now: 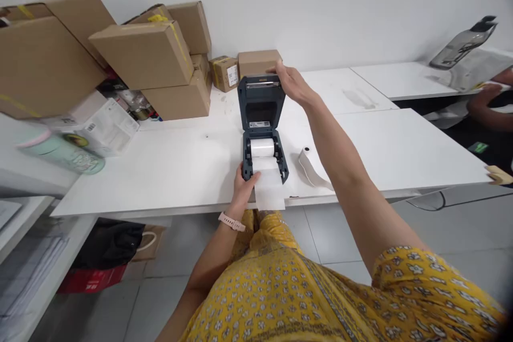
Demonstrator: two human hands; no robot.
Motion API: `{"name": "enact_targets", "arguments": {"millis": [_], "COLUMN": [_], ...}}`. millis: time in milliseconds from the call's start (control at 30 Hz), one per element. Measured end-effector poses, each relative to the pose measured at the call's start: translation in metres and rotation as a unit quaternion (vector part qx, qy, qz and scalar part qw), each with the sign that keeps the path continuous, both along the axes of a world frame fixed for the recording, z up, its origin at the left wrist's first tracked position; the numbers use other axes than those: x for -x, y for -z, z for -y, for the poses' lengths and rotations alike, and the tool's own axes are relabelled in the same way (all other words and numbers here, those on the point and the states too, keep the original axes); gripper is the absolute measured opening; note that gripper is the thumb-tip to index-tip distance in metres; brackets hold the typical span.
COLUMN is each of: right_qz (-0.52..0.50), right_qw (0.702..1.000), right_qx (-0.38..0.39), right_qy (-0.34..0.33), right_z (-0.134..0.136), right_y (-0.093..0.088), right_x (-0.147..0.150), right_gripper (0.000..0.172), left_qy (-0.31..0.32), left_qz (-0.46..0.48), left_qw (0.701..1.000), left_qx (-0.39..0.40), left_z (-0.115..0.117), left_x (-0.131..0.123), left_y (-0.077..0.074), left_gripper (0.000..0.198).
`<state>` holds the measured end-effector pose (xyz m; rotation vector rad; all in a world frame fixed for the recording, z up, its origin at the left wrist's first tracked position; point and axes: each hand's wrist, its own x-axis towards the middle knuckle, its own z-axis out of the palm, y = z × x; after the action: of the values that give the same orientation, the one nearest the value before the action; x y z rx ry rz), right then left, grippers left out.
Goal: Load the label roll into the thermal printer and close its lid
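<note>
Left grip (242,187) is closed on the printer (260,132) at seven o'clock, also touching its paper strip (270,193); right grip (294,84) clasps the raised lid (262,106) at one. Inside sits a white roll (262,147). The printer stands on the desk (180,171) near its six o'clock edge, a loose roll (310,166) at three, cardboard boxes (140,56) toward ten.

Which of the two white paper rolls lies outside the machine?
The white paper roll with a dark centre, on the white tabletop right of the open dark blue-grey plastic printer; the other roll sits inside it.
</note>
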<state>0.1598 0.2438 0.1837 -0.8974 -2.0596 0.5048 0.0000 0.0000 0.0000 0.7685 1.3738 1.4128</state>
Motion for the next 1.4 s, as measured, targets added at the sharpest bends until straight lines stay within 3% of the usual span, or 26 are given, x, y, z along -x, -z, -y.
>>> {"name": "enact_targets", "arguments": {"millis": [133, 300, 400, 567, 667, 800, 933, 1033, 1100, 1167, 1267, 1400], "right_qz": [-0.011, 0.028, 0.051, 0.017, -0.007, -0.036, -0.129, -0.217, -0.246, -0.247, -0.195, -0.064], "right_qw": [0.998, 0.995, 0.997, 0.997, 0.995, 0.987, 0.971, 0.934, 0.898, 0.868, 0.844, 0.815], "right_qx": [-0.059, -0.09, -0.054, -0.014, -0.011, 0.011, 0.08, 0.218, 0.336, 0.425, 0.5, 0.576], "right_qy": [0.011, 0.025, 0.029, 0.07, 0.098, 0.156, 0.184, 0.182, 0.14, 0.076, 0.001, -0.026], "right_z": [0.091, 0.181, 0.205, 0.215, 0.218, 0.22, 0.219, 0.215, 0.211, 0.207, 0.198, 0.178], "right_y": [0.032, 0.101, 0.136, 0.177, 0.193, 0.194, 0.186, 0.187, 0.188, 0.183, 0.165, 0.134], "right_x": [-0.018, -0.032, -0.034, -0.026, -0.018, -0.007, 0.0, 0.0, -0.005, -0.013, -0.03, -0.048], "right_gripper": [0.072, 0.053, 0.053, 0.054, 0.055, 0.055, 0.045, 0.074, 0.09, 0.094, 0.09, 0.092], "left_qy": [0.028, 0.047, 0.052, 0.06, 0.039, 0.001, -0.006, 0.017, 0.049, 0.096, 0.19, 0.298], "left_qz": [0.016, 0.018, 0.031, 0.013, 0.003, -0.023, 0.002, 0.011, -0.002, -0.011, -0.027, -0.076], "left_qw": [0.999, 0.998, 0.996, 0.995, 0.998, 1.0, 1.0, 0.998, 0.996, 0.993, 0.976, 0.936], "left_qx": [-0.018, -0.045, -0.067, -0.075, -0.05, -0.006, 0.019, 0.054, 0.068, 0.07, 0.099, 0.173], "left_z": [0.009, 0.017, 0.021, 0.027, 0.027, 0.018, 0.009, 0.008, 0.008, 0.005, -0.005, -0.028], "left_x": [0.001, -0.002, -0.004, -0.003, -0.001, -0.002, -0.002, 0.005, 0.014, 0.023, 0.04, 0.06], "left_y": [0.002, 0.005, 0.007, 0.01, 0.007, -0.004, -0.014, -0.02, -0.025, -0.032, -0.046, -0.064], "left_gripper": [0.091, 0.099, 0.108, 0.12, 0.109, 0.085, 0.086, 0.085, 0.084, 0.083, 0.084, 0.08]}}
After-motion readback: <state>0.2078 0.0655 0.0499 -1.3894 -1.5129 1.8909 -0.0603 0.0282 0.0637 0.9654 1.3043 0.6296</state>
